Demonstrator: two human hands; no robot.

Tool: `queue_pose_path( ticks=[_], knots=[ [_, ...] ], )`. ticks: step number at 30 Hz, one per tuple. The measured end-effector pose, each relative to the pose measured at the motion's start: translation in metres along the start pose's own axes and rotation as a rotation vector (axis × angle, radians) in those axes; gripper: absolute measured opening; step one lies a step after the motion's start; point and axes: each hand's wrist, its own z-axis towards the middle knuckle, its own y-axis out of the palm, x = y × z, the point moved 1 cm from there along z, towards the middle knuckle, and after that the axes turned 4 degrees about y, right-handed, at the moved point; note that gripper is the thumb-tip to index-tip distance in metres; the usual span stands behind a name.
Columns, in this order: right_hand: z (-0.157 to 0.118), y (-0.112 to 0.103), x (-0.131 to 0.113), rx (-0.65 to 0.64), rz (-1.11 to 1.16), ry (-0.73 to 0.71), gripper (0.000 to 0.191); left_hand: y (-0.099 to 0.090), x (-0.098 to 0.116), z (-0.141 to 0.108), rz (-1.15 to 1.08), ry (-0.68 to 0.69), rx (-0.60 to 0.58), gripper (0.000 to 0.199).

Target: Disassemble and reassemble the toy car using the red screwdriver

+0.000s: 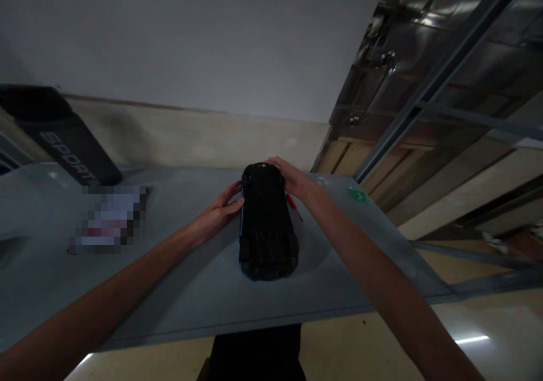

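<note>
A black toy car [267,217] lies wheels-up on the grey table, its dark underside facing me. My left hand [227,201] grips its left side, thumb near the edge and fingertips partly hidden behind the body. At the far right corner of the car, my right hand [289,176] curls its fingers over the end. Just below that hand, a screwdriver [292,201] with a red handle lies on the table, close to the car's right side.
A dark bottle marked SPORT [72,143] leans at the back left. Near it lies a flat pixelated item [112,217]. A small green object [360,194] rests near the table's [190,302] right edge. Behind stands a wall; metal framing [424,95] rises at right.
</note>
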Motion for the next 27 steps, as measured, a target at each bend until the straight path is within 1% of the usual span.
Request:
queue_pose_path(
  ticks=[4, 6, 7, 10, 12, 15, 18, 19, 20, 21, 22, 23, 24, 25, 27],
  knots=[
    [-0.008, -0.01, -0.008, -0.026, 0.206, 0.104, 0.034, 0.002, -0.002, -0.002, -0.075, -0.059, 0.007, 0.062],
    [-0.012, -0.01, -0.011, -0.022, 0.307, 0.136, 0.031, 0.001, -0.003, -0.002, -0.107, -0.101, 0.005, 0.069],
    [-0.013, -0.008, -0.012, -0.013, 0.319, 0.132, 0.03, 0.0, -0.003, -0.002, -0.117, -0.117, 0.003, 0.075],
    [-0.014, 0.0, -0.014, 0.036, 0.196, 0.072, 0.031, -0.003, -0.006, 0.0, -0.133, -0.126, -0.016, 0.088],
    [-0.013, 0.005, -0.016, 0.077, 0.094, 0.046, 0.031, -0.005, -0.009, 0.001, -0.145, -0.11, -0.038, 0.09],
    [-0.011, 0.011, -0.023, 0.161, -0.024, 0.006, 0.028, -0.007, -0.014, 0.004, -0.18, -0.093, -0.049, 0.091],
    [-0.023, 0.023, -0.031, 0.266, -0.157, -0.072, 0.025, -0.006, -0.014, 0.004, -0.211, -0.091, -0.028, 0.084],
    [-0.032, 0.03, -0.033, 0.281, -0.218, -0.112, 0.03, -0.006, -0.014, 0.004, -0.216, -0.091, -0.019, 0.081],
    [-0.043, 0.038, -0.033, 0.289, -0.283, -0.159, 0.039, -0.005, -0.013, 0.003, -0.216, -0.088, -0.01, 0.08],
    [-0.055, 0.048, -0.033, 0.247, -0.474, -0.257, 0.053, -0.004, -0.011, 0.003, -0.211, -0.085, 0.0, 0.08],
    [-0.068, 0.058, -0.032, 0.178, -0.647, -0.343, 0.068, -0.003, -0.01, 0.002, -0.202, -0.083, 0.011, 0.081],
    [-0.081, 0.067, -0.03, 0.103, -0.776, -0.393, 0.084, -0.002, -0.008, 0.002, -0.192, -0.079, 0.024, 0.084],
    [-0.092, 0.075, -0.028, 0.049, -0.861, -0.415, 0.095, -0.001, -0.007, 0.002, -0.184, -0.076, 0.041, 0.086],
    [-0.102, 0.081, -0.027, 0.025, -0.912, -0.422, 0.099, 0.0, -0.005, 0.001, -0.18, -0.071, 0.061, 0.087],
    [-0.116, 0.087, -0.03, 0.046, -0.943, -0.42, 0.096, 0.002, -0.002, 0.001, -0.182, -0.064, 0.092, 0.085]
  ],
)
